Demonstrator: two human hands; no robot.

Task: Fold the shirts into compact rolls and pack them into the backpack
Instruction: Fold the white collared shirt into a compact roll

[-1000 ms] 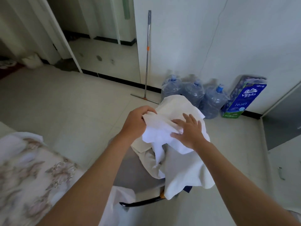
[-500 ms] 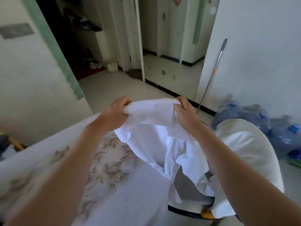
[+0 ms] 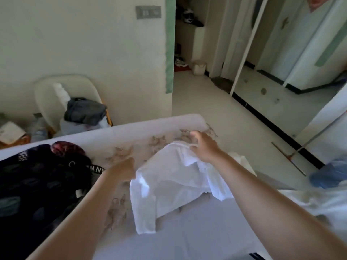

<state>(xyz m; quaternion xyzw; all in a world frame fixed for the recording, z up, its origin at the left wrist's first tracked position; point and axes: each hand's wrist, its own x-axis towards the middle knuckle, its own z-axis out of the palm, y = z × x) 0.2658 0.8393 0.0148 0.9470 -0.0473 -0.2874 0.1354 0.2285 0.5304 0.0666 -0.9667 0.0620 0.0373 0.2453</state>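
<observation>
The bed [image 3: 187, 241] was covered by a pale sheet printed with faded brownish floral motifs toward its far edge, plain and greyish-white nearer the camera. A white shirt [image 3: 169, 186] lay spread and rumpled on the middle of the sheet, its lower part draped toward the near side. To the left, a dark backpack [image 3: 37, 184] with white lettering on its straps rested on the bed, well apart from the shirt. At the right edge another white cloth [image 3: 319, 201] lay bunched, blurred. Beyond the bed stretched a pale tiled floor [image 3: 216, 102].
</observation>
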